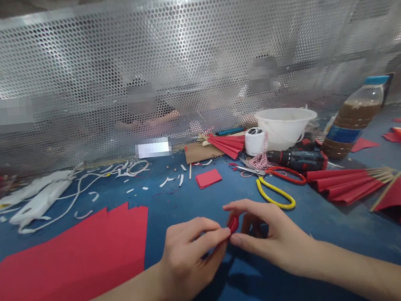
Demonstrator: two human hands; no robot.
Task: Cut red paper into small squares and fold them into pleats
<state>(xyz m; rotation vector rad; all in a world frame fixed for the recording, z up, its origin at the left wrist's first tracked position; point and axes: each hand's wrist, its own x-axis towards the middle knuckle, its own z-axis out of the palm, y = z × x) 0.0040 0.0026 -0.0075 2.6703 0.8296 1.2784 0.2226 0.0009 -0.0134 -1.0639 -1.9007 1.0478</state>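
Note:
A small piece of folded red paper is pinched between the thumb and fingers of my left hand, above the blue tabletop. My right hand curves around the paper's other side, its index finger and thumb apart; I cannot tell whether the thumb tip touches it. Just beyond my hands lies a small stack of red paper rectangles. Scissors with one yellow and one red handle rest past my right hand. A pile of large red paper sheets lies left of my left hand.
A white power strip with its cord and scattered paper scraps lie at the left. A power drill, white tub, bottle of brown liquid and pleated red fans occupy the right. A perforated metal screen stands behind.

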